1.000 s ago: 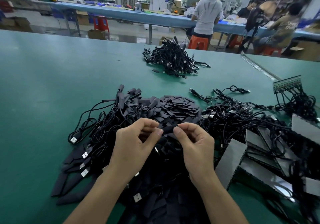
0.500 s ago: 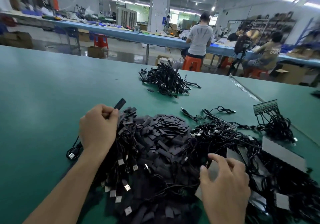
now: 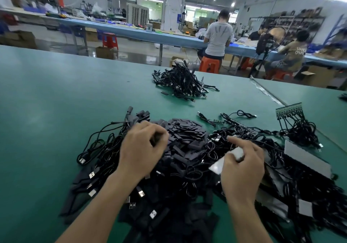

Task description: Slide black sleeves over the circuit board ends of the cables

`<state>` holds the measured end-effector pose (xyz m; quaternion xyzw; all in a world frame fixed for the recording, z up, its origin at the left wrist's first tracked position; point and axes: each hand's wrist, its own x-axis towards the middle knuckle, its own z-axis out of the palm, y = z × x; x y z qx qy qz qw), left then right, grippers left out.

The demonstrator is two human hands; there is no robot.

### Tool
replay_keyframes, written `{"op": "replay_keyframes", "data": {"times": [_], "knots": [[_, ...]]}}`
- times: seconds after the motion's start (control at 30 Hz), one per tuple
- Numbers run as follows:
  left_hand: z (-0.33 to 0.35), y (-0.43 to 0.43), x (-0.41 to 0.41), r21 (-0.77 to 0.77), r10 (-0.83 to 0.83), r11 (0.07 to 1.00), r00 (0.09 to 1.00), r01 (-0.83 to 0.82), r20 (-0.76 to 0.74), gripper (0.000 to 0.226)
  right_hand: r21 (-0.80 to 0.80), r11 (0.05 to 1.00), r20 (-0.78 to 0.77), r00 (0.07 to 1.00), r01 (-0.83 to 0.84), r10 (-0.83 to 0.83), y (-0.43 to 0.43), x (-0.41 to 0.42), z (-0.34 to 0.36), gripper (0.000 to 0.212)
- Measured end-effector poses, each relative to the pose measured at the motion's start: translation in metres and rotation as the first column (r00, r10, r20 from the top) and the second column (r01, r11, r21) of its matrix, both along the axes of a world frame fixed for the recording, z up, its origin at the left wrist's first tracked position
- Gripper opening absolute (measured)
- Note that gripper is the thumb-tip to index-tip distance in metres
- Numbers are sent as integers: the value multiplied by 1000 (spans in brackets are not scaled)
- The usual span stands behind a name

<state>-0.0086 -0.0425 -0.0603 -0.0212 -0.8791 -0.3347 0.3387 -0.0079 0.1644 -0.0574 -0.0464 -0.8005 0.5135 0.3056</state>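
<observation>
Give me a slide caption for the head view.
Left hand curls over the black sleeve pile; right hand pinches a pale flat panel among tangled cables on a green table.

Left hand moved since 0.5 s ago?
Yes. The left hand went right, from left of the sleeved cable ends to the edge of the loose black sleeves pile.

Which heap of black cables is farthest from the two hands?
The small heap near the far edge of the table, alone; the big heap lies under the left hand and right hand.
</observation>
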Motion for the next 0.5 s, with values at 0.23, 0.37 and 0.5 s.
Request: {"op": "replay_keyframes", "data": {"times": [0.23, 0.37, 0.5], "knots": [[-11, 42, 2, 89, -495, 867, 824, 491, 277, 59, -60, 995, 76, 993, -82, 86, 2, -20, 7, 23], [-14, 55, -6, 98, -385, 923, 907, 373, 171, 27, 70, 987, 76, 987, -146, 140, 2, -18, 10, 18], [-12, 57, -9, 111, -268, 959, 961, 261, 61, 14, 123, 969, 34, 977, -213, 210, 6, -11, 9, 13]]}}
